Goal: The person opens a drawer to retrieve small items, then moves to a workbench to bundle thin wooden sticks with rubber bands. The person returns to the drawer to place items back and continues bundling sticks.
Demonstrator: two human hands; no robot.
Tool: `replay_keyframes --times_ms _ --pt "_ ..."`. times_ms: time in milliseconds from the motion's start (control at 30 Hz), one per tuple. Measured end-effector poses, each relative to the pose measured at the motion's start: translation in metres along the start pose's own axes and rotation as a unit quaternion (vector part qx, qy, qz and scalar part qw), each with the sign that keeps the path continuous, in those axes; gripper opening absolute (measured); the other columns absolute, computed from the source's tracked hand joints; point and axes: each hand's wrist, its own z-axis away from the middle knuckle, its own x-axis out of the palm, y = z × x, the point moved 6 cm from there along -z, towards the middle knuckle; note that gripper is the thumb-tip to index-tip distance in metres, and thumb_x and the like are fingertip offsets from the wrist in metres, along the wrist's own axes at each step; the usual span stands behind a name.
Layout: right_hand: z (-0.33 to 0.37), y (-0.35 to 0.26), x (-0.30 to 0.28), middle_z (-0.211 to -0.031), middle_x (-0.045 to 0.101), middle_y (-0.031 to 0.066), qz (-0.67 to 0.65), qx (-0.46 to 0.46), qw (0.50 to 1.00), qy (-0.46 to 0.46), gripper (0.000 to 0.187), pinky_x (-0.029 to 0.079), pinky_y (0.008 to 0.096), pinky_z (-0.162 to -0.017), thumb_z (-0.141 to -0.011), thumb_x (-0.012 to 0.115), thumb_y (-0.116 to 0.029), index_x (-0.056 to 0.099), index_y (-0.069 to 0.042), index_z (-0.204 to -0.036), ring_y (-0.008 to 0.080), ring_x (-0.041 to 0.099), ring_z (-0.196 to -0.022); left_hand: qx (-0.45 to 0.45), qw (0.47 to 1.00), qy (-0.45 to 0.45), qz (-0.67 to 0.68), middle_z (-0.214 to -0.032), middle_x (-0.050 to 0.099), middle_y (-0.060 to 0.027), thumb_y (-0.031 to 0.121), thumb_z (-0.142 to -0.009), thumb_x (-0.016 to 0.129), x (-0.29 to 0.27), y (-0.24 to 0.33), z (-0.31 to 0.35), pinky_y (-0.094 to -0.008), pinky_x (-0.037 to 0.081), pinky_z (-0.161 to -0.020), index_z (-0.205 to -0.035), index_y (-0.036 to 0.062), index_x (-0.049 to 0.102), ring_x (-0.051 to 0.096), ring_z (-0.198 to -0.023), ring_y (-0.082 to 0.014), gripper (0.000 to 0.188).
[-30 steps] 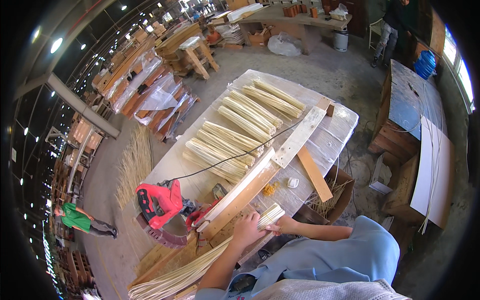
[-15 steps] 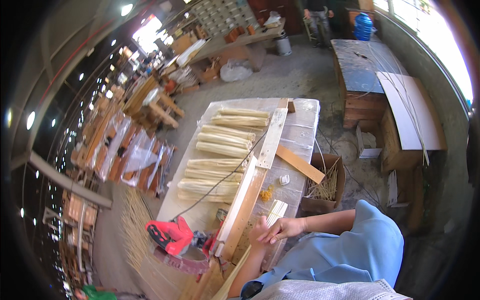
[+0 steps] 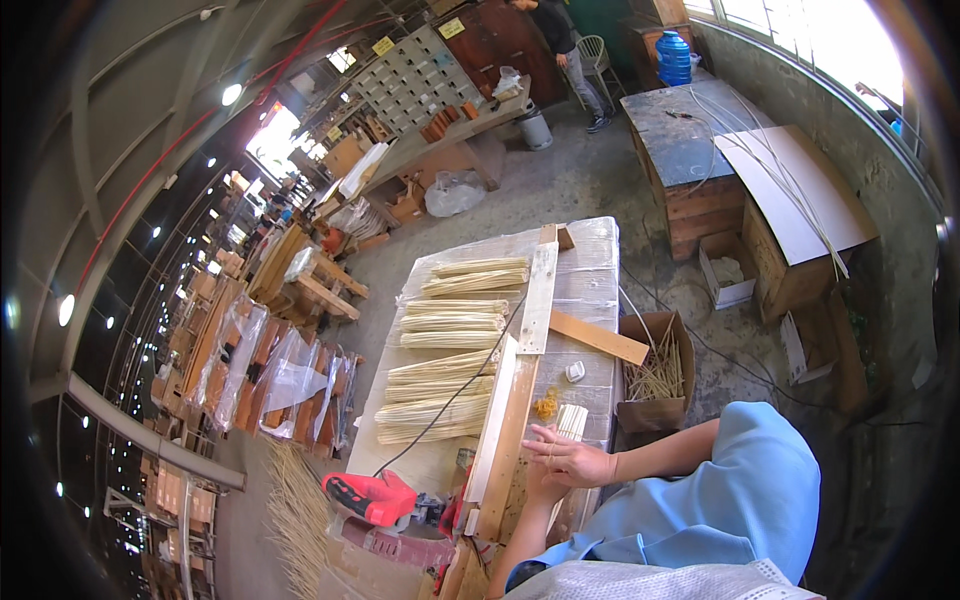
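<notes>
A bundle of pale thin sticks (image 3: pixel 571 421) lies by the front right edge of the table, its far end showing beyond my hands. My left hand (image 3: pixel 545 486) is closed round the bundle, partly covered by the other hand. Across it reaches my right hand (image 3: pixel 580 462), palm down, fingers stretched out to the left and apart. A thin yellowish line crosses those fingers, too small to name. Just beyond the hands sit a small heap of yellow rubber bands (image 3: pixel 545 404) and a small white object (image 3: pixel 574 372).
Several stick bundles (image 3: pixel 455 322) lie left of a wooden fence (image 3: pixel 497 425). A red-handled power saw (image 3: pixel 372 498) with a cord stands at the near left. An orange-brown board (image 3: pixel 598 337) juts toward a cardboard box of offcuts (image 3: pixel 657 370). Another person (image 3: pixel 578 60) stands far back.
My view has shifted. My right hand's fingers, earlier curled together over the left hand at the bundle, are now stretched out and spread.
</notes>
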Motion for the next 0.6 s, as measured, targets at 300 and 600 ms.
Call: replay_keyframes --times_ms 300,600 --pt "0.031 0.044 -0.007 -0.160 0.012 0.0340 0.007 0.397 0.902 0.168 0.101 0.023 0.0435 -0.122 -0.081 0.079 -0.044 0.030 0.014 -0.147 0.0440 0.011 -0.151 -0.067 0.992 0.085 0.065 -0.102 0.072 -0.0164 0.011 -0.095 0.055 -0.008 -0.012 -0.003 -0.0433 0.053 -0.086 -0.109 0.0021 0.070 0.068 -0.097 -0.0362 0.023" --pt "0.046 0.061 -0.015 -0.152 0.028 0.0399 0.005 0.515 0.833 0.200 0.105 0.029 0.0425 -0.119 -0.075 0.082 -0.051 0.038 0.017 -0.142 0.0450 0.027 -0.147 -0.200 0.950 0.023 0.238 -0.076 0.068 -0.0035 0.001 -0.096 0.055 0.020 -0.034 -0.019 -0.0261 0.050 -0.063 -0.108 0.0035 0.073 0.062 -0.064 -0.0097 0.022"
